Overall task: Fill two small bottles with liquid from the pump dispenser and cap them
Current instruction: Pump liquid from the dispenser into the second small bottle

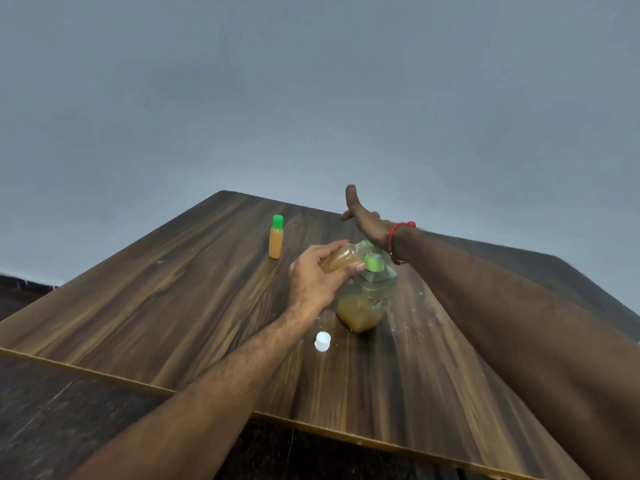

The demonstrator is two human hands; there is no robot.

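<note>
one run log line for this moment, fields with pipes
step: filling second bottle | left hand: holds tilted bottle at pump spout | right hand: open, on pump | first bottle: capped | white cap: on table

The desk [173, 289] is dark brown wood with streaky lighter grain and a pale yellow edge. A small bottle [275, 241] holds orange-amber liquid under a bright green cap [277, 221]. The clear dispenser [363, 306] shows amber liquid and a green pump top [373, 262]. A white cap [322, 341] lies alone. The wrist thread [398, 230] is red; the wall [311, 81] is grey-blue.
</note>
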